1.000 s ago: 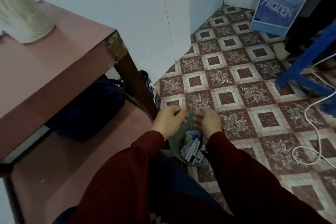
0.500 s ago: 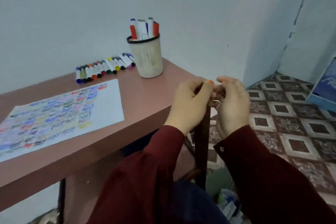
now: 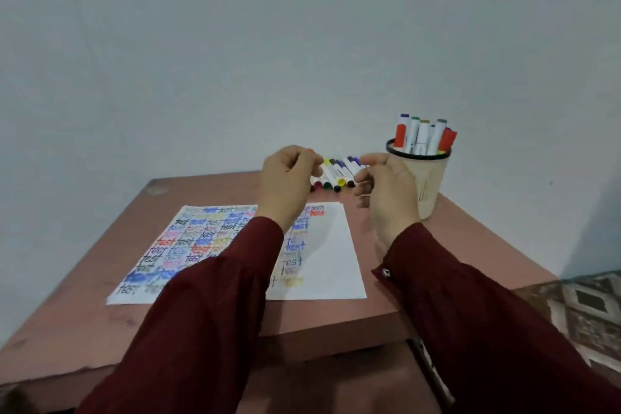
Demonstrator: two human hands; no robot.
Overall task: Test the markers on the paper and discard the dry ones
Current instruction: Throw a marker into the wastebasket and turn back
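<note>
The left hand (image 3: 288,182) pinches an orange-tipped marker (image 3: 311,150) between its fingers; the right hand (image 3: 387,193) curls beside it (grasp unclear).

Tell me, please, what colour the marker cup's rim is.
Black rim on a cream cup, seen in the head view.

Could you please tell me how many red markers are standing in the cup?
2: one red marker at the cup's left rim, another at its right rim; others may be hidden deeper inside.
</note>
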